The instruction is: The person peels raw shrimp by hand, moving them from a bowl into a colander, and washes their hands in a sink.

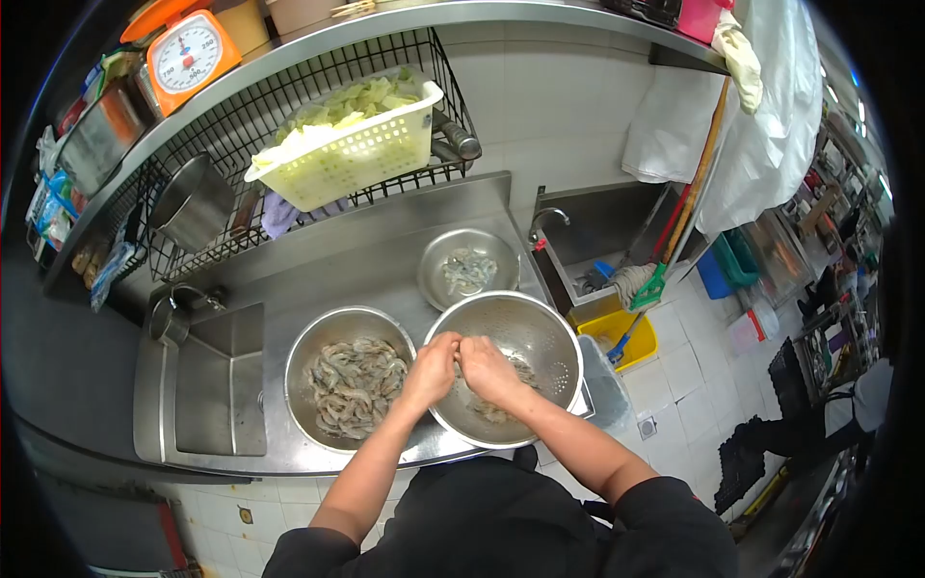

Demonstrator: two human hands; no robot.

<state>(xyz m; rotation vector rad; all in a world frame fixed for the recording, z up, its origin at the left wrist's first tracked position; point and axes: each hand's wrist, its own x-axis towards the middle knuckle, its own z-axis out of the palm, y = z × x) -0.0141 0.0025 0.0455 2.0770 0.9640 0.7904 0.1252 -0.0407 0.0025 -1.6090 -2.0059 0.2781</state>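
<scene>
Head view: steel sink (pixel 217 385) at left end of surface (pixel 308 275); next, wide bowl (pixel 301 385) heaped with grey shrimp (pixel 356 385). Left hand (pixel 434 364) and right hand (pixel 488 368) bunched together, cannot tell whether they pinch anything. Smaller bowl (pixel 434 265) behind holds paler shrimp (pixel 470 272). Perforated colander (pixel 541 332) beneath hands, greyish pieces (pixel 484 411) inside.

Orange scale (pixel 191 53), leafy greens (pixel 361 103)

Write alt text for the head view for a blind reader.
A person's left hand and right hand hover close together over a colander containing shrimp or shells. Left of it on a steel counter, a large bowl holds grey shrimp; behind the colander, a smaller bowl holds paler pieces.
</scene>
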